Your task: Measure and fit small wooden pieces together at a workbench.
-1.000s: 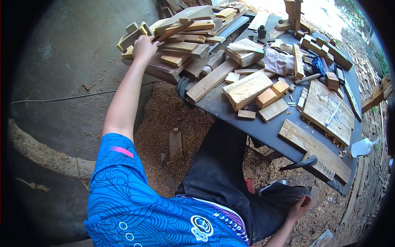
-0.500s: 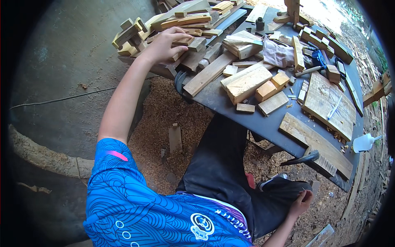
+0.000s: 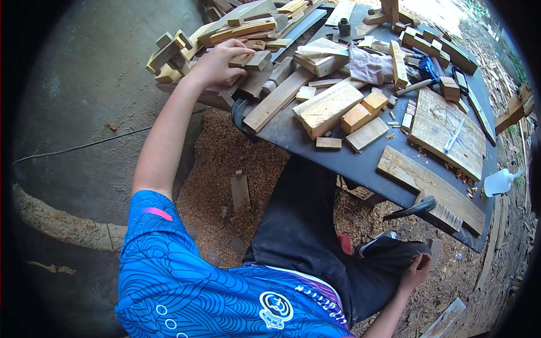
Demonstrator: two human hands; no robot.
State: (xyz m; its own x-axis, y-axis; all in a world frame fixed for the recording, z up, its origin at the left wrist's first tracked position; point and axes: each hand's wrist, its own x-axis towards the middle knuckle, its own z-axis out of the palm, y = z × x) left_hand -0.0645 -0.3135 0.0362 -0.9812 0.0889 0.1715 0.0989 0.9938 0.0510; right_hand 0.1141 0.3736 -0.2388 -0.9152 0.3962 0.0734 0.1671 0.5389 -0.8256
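Note:
My left hand (image 3: 220,63) reaches to the far left side of the dark table, among the stacked wood offcuts. Its fingers and thumb close round a small wooden block (image 3: 242,59), partly hidden by the hand. Right beside it lies another short block (image 3: 258,60). My right hand (image 3: 416,271) rests against my bent knee at the lower right, its fingers curled together. Whatever is between those fingertips, if anything, is too small to name.
On the dark table (image 3: 360,166) are thick wooden blocks (image 3: 329,112), a cloth (image 3: 372,65), a blue tape measure (image 3: 428,69), and a board (image 3: 448,135) with a pen (image 3: 454,135). A white squeeze bottle (image 3: 498,183) and a clamp (image 3: 410,209) sit near the right edge. Sawdust covers the ground.
The view has shifted slightly, so the table appears a little farther left and up. My left hand stays at the same blocks, its fingers slightly more bent. My right hand barely moves.

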